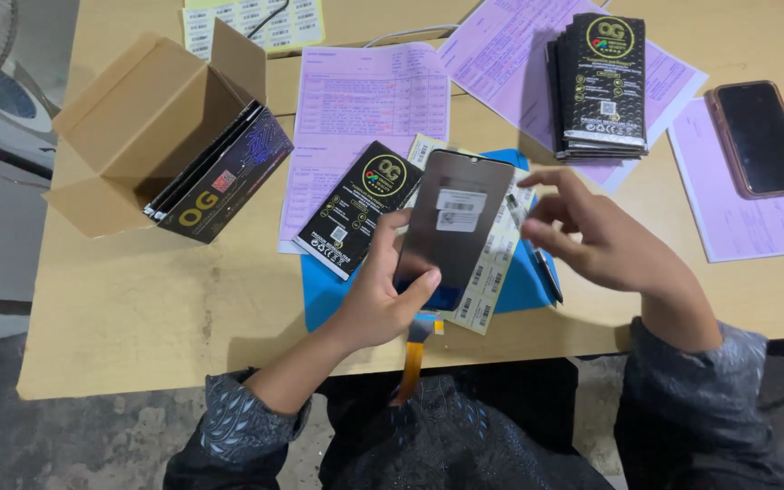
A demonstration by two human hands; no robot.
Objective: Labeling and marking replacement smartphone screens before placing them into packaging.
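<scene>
Two bare hands work over a pale wooden table (138, 318). The left hand (383, 295) holds a flat dark grey phone screen panel (454, 227), with its fingers curled round the panel's left edge and the thumb pressed on the bottom front. The panel stands almost upright, with a notch on its top edge, a small white sticker near the top, and an orange ribbon strip (412, 349) hanging from the bottom. The right hand (605, 240) is at three o'clock from the panel, with its fingers half open and the fingertips at the panel's right edge. A blue mat (328, 295) lies below. An open brown cardboard box (142, 118) sits at ten o'clock.
</scene>
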